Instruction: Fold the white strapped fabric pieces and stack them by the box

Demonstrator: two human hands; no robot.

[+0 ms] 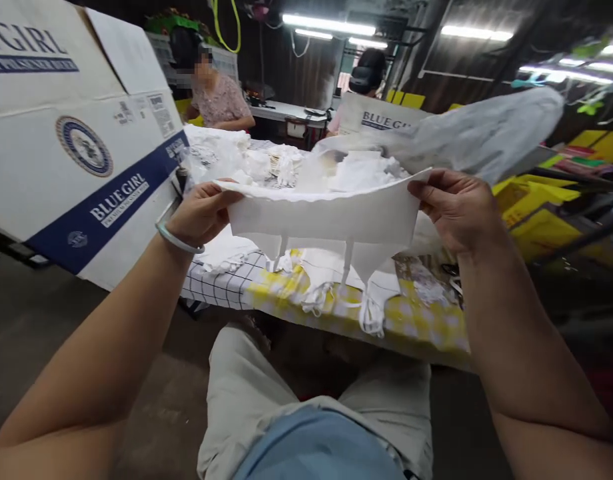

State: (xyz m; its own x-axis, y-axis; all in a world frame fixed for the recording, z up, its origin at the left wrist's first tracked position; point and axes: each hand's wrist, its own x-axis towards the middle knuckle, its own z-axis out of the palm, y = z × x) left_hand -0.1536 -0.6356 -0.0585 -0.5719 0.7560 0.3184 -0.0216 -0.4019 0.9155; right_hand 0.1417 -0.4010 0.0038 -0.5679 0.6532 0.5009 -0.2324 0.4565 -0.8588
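A white fabric garment point(326, 217) with thin straps hangs stretched between my two hands, above the table's front edge. My left hand point(204, 210) pinches its upper left corner between thumb and fingers. At the upper right corner, my right hand point(454, 203) is closed on the same cloth. Straps and pointed lower parts dangle toward the table. Beneath lie more white garments point(321, 273) with thin straps, partly hidden by the held piece. A folded white stack point(224, 253) rests at the left on the checked tablecloth point(286, 300).
A large cardboard box point(86, 147) stands at the left. Behind the garment are white cloth piles point(281, 160) and a clear plastic bag point(486, 133). One person point(219, 100) sits across the table; another person's head point(369, 70) shows farther back. Yellow bags point(536, 213) are at the right.
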